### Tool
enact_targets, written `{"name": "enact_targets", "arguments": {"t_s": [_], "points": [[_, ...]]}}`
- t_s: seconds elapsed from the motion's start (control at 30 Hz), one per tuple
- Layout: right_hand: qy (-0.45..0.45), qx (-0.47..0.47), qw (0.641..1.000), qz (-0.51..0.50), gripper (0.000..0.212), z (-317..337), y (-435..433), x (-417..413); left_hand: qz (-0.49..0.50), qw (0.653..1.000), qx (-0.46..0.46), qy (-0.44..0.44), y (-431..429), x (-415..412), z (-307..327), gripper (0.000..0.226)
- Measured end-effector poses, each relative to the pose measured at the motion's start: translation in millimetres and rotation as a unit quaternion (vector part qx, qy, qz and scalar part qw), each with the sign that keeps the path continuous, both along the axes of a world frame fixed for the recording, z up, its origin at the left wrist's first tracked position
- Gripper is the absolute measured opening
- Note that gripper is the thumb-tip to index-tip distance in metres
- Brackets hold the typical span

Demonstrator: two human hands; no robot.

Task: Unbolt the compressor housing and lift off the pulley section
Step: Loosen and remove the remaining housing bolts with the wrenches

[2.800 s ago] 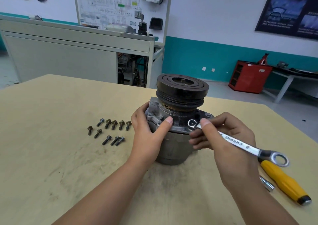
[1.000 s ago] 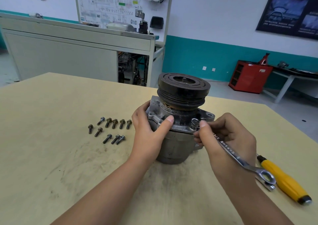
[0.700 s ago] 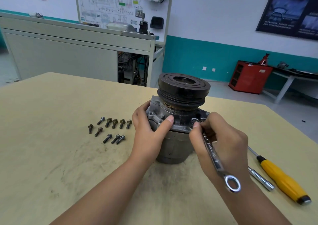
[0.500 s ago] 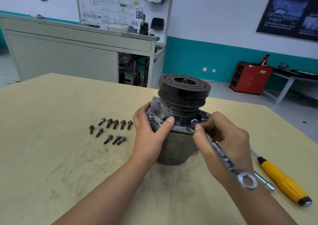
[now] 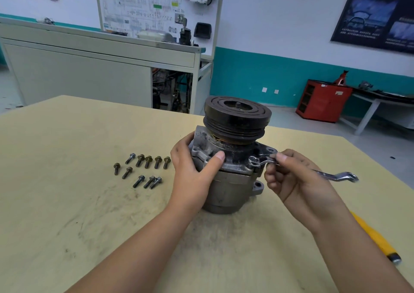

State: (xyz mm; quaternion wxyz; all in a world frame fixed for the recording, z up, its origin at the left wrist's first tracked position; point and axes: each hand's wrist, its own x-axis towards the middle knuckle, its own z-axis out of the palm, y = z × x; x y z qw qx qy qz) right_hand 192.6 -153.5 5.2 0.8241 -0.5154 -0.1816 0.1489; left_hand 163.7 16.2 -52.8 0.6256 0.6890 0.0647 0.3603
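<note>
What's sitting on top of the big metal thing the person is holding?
A black grooved pulley sits on the compressor housing, with a small shaft end in its middle. How it joins underneath is hidden by its rim.

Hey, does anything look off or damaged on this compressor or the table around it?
A ragged orange-brown edge shows under the pulley at its near side, where it meets the housing: rust or a torn seal, I cannot tell which. Otherwise nothing stands out; the loose bolts lie grouped on the table.
</note>
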Motion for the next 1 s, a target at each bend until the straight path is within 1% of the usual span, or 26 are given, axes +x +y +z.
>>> {"name": "enact_targets", "arguments": {"t_s": [0.07, 0.1, 0.13, 0.17, 0.27, 0.33, 0.5, 0.63, 0.7, 0.77, 0.8, 0.87, 0.93, 1.0], "points": [[0.059, 0.057, 0.997, -0.005, 0.011, 0, 1, 2, -0.002, 1.000, -0.002, -0.002, 0, 0, 0, 0.057], [0.073, 0.084, 0.994, -0.014, 0.010, 1, 1, 2, -0.003, 1.000, -0.002, -0.004, 0, -1, 0, 0.057], [0.064, 0.096, 0.993, -0.028, 0.008, 2, 1, 2, -0.004, 1.000, -0.001, -0.005, 0, -1, 1, 0.057], [0.036, 0.089, 0.994, -0.044, 0.009, 2, 1, 0, -0.004, 1.000, 0.000, -0.007, 0, -1, 1, 0.057], [-0.091, 0.011, 0.990, -0.109, 0.022, 1, 4, -7, 0.002, 1.000, 0.000, -0.007, 0, 0, 0, 0.058], [-0.144, -0.036, 0.980, -0.136, 0.025, 1, 8, -13, 0.002, 1.000, 0.000, -0.006, 0, 1, -1, 0.059], [-0.201, -0.096, 0.962, -0.159, 0.023, 1, 13, -24, 0.006, 1.000, 0.002, -0.005, 1, 1, -1, 0.058], [-0.263, -0.137, 0.935, -0.194, 0.024, -3, 14, -25, 0.006, 1.000, 0.004, -0.004, 1, 2, -1, 0.059], [-0.281, -0.154, 0.927, -0.193, 0.022, -3, 12, -23, 0.006, 1.000, 0.006, -0.003, 1, 2, -1, 0.061], [-0.256, -0.136, 0.944, -0.160, 0.024, -1, 8, -18, 0.005, 1.000, 0.006, -0.001, 1, 1, -1, 0.062], [-0.222, -0.113, 0.959, -0.133, 0.024, 1, 5, -15, 0.005, 1.000, 0.006, -0.001, 1, 1, -1, 0.062], [-0.122, -0.060, 0.989, -0.065, 0.014, 4, 1, -8, 0.004, 1.000, 0.003, -0.001, 1, 0, -2, 0.060], [-0.022, -0.011, 1.000, -0.010, 0.014, 3, -1, -3, 0.003, 1.000, 0.003, 0.002, 1, 0, -1, 0.057], [0.044, 0.019, 0.999, 0.014, 0.021, 1, 0, 0, 0.001, 1.000, 0.002, 0.004, 1, 0, -1, 0.058]]}}
